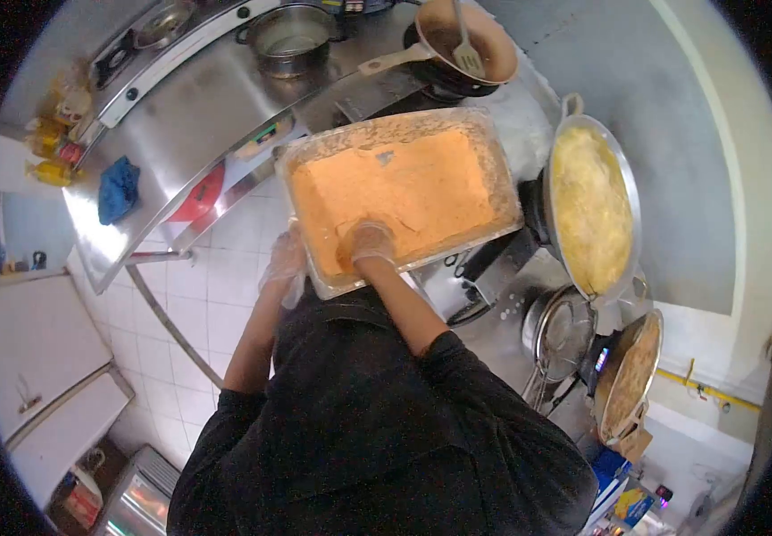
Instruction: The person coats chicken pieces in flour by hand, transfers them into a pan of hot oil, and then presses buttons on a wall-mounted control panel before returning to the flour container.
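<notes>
A wide rectangular tray (504,198) holds a thick layer of orange powder (421,183), with a small bare grey patch near the far side. My right hand (371,241), in a clear plastic glove, is pushed into the powder by the near edge. Its fingers are buried, so what they hold, if anything, is hidden. At the tray's left side, my left hand (287,261), also gloved, grips the near-left edge, its fingers partly hidden.
Right of the tray, a large pan (593,210) holds yellowish, foamy contents. A pan with a slotted spatula (468,58) stands beyond. Strainers (567,332) and another wide pan (633,380) are lower right. A dark pot (289,43) and blue cloth (119,189) sit on the steel counter (167,103).
</notes>
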### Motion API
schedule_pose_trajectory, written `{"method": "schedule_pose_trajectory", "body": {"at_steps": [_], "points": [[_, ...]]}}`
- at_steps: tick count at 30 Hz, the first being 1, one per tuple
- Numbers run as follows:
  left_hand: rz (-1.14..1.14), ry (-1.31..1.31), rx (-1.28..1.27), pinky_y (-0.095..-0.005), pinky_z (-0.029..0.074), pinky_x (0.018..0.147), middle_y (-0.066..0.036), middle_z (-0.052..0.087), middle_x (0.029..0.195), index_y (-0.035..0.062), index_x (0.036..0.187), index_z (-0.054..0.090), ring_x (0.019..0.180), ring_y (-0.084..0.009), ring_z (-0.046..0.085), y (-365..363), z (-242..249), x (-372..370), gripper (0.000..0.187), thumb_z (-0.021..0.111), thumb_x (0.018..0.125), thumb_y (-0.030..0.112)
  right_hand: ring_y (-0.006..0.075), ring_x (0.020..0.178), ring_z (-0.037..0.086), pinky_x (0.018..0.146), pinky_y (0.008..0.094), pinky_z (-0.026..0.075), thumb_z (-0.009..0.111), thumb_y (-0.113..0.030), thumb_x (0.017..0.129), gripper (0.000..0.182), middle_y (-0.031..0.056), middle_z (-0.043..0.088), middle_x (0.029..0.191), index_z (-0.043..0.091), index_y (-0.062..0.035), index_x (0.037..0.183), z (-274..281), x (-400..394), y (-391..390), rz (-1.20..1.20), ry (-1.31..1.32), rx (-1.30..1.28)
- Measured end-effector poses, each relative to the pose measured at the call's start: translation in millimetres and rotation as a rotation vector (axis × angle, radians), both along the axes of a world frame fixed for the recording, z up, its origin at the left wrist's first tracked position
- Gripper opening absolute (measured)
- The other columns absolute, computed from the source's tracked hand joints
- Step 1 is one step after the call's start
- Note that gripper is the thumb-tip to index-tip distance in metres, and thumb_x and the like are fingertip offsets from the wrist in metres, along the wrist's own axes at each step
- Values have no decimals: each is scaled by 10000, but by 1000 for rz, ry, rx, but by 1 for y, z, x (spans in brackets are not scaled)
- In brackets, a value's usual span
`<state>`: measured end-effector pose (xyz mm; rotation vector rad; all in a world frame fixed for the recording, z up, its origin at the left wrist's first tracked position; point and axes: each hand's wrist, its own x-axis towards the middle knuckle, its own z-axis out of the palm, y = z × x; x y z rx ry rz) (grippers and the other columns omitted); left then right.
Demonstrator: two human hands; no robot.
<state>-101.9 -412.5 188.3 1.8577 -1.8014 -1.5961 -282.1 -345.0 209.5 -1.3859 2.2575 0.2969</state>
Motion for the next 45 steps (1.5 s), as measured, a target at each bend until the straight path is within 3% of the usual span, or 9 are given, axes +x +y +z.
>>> {"method": "schedule_pose_trajectory", "body": {"at_steps": [8, 15, 21, 27, 31, 34, 38, 40, 45], "points": [[87, 157, 113, -499, 476, 883, -303, 662, 1100, -61, 1193, 622, 1037, -432, 645, 8, 39, -5, 718, 286, 1020, 549, 275, 964, 715, 790, 404, 571, 601, -197, 880, 219, 141, 732, 1039, 751, -89, 996, -12, -29, 2, 3, 36, -29], [13, 157, -41, -498, 414, 990, -330, 623, 1172, -76, 1205, 612, 1151, -476, 570, 4, -19, 6, 771, 287, 994, 590, 316, 943, 712, 814, 447, 561, 610, -254, 867, 259, 164, 728, 975, 737, -87, 1019, -8, -62, 17, 81, 27, -120], [11, 87, -16, -511, 385, 1027, -353, 593, 1205, -80, 1199, 617, 1200, -501, 526, 6, 13, 2, 803, 260, 992, 609, 373, 1063, 655, 891, 432, 535, 798, -346, 645, 634, 223, 679, 1116, 620, -13, 1155, 26, -114, -43, 381, -387, -81], [-24, -16, -26, -523, 376, 1043, -367, 569, 1233, -82, 1239, 591, 1231, -512, 495, 4, -12, 2, 835, 242, 987, 633, 392, 1090, 634, 966, 447, 489, 754, -433, 701, 775, 239, 656, 1171, 551, -2, 1312, 48, -73, -81, 127, -219, -375], [41, 22, 25, -522, 362, 1066, -365, 543, 1275, -94, 1274, 559, 1265, -506, 471, 8, 34, -2, 858, 228, 984, 644, 392, 1110, 623, 967, 464, 482, 679, -486, 781, 685, 263, 642, 1174, 574, 0, 1252, -81, -32, -64, 392, 158, -502], [75, 23, -17, -519, 351, 1082, -367, 527, 1296, -94, 1280, 552, 1271, -504, 465, 13, 35, -2, 868, 224, 980, 651, 381, 1061, 644, 926, 473, 500, 642, -486, 831, 592, 238, 654, 1155, 595, -61, 1241, -103, -33, -75, 425, -157, -221], [36, -21, 94, -520, 340, 1095, -365, 515, 1315, -71, 1303, 548, 1285, -501, 453, 6, 45, -1, 846, 221, 983, 641, 320, 1064, 665, 860, 466, 552, 676, -261, 852, 383, 213, 676, 1092, 644, -68, 1181, -49, -73, -80, 455, -52, -231], [20, -8, 55, -520, 336, 1098, -361, 515, 1320, -56, 1309, 551, 1294, -499, 445, 9, 33, 0, 837, 215, 984, 638, 300, 1016, 674, 822, 438, 563, 685, -291, 850, 372, 184, 692, 1055, 660, -62, 1141, -54, -88, -80, 90, 93, -277], [20, -28, 98, -533, 319, 1108, -361, 504, 1331, -12, 1328, 551, 1304, -506, 429, 9, 52, -1, 790, 212, 991, 617, 303, 1017, 674, 802, 422, 568, 695, -299, 865, 436, 182, 688, 1080, 613, -36, 1203, -51, -101, -89, 156, -23, -56]]}}
